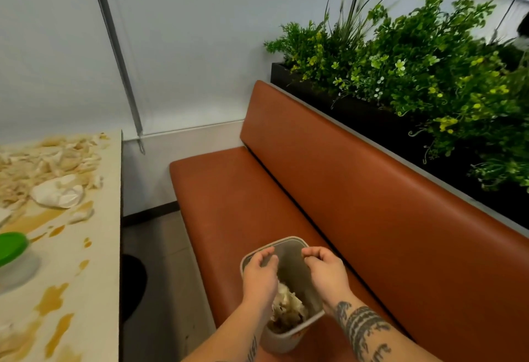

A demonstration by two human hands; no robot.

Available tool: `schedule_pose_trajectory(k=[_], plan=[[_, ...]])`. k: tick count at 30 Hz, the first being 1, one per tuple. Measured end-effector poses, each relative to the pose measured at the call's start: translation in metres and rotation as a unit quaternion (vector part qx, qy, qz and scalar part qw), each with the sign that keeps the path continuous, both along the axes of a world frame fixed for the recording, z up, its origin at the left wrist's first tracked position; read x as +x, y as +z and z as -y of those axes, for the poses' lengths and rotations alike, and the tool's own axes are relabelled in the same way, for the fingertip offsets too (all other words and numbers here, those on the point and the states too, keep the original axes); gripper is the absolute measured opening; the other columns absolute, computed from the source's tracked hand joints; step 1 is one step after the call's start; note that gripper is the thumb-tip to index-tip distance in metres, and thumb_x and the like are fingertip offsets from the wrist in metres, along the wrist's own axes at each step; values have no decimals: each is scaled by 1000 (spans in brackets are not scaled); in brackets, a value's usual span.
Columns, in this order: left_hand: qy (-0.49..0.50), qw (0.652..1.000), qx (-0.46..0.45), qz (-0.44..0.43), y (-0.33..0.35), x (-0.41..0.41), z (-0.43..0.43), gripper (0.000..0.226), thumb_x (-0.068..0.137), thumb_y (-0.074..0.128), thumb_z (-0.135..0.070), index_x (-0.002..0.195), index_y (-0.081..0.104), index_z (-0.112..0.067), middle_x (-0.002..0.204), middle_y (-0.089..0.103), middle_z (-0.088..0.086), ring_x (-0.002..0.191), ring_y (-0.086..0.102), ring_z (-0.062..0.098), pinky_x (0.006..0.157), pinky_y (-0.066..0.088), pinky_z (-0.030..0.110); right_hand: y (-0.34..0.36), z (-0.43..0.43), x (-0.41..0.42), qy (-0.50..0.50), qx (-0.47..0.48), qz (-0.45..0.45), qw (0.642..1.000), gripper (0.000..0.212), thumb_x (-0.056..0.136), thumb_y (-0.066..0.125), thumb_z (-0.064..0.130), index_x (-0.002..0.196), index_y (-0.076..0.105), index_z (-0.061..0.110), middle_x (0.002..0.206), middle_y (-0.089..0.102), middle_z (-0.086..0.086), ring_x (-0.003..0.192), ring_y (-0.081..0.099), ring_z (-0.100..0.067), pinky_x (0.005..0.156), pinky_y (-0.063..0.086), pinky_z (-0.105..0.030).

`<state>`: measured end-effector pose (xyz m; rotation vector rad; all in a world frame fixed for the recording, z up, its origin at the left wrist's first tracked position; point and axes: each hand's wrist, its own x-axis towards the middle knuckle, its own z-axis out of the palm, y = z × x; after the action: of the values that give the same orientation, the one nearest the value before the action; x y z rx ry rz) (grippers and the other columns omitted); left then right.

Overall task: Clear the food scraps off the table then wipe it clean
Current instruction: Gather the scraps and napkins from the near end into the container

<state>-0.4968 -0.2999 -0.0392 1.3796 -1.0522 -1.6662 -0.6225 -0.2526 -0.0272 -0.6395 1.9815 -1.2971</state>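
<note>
A small grey bin [289, 250] stands on the orange bench seat, with pale food scraps [286, 304] lying inside it. Both my hands hover over its mouth. My left hand [260, 273] and my right hand [325, 268] have their fingers curled downward and nothing shows in either. At the far left is the cream table [94, 247], smeared with brown sauce stains [53, 298]. A heap of peel-like scraps [43, 161] and a crumpled white napkin [58, 194] lie on its far part.
A container with a green lid [13, 247] stands at the table's left edge. The orange bench [286, 190] runs along a black planter with green plants [415, 70]. Grey floor [160, 261] separates table and bench.
</note>
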Motion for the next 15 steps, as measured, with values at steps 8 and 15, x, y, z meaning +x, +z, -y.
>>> schedule_pose_trajectory(k=[8,15], plan=[[10,999,29,28,16,36,-11,16,97,60,-17,99,73,-26,101,76,6,96,70,28,88,58,47,7,-8,24,40,11,-18,999,17,97,60,11,93,71,22,89,74,-3,66,57,-16,60,47,-33],[38,997,-38,61,60,109,-29,14,97,60,-15,95,72,-20,90,73,4,76,64,17,66,52,30,45,-18,89,97,-11,-25,995,17,95,61,8,91,72,20,91,75,-3,70,60,-14,65,46,-30]])
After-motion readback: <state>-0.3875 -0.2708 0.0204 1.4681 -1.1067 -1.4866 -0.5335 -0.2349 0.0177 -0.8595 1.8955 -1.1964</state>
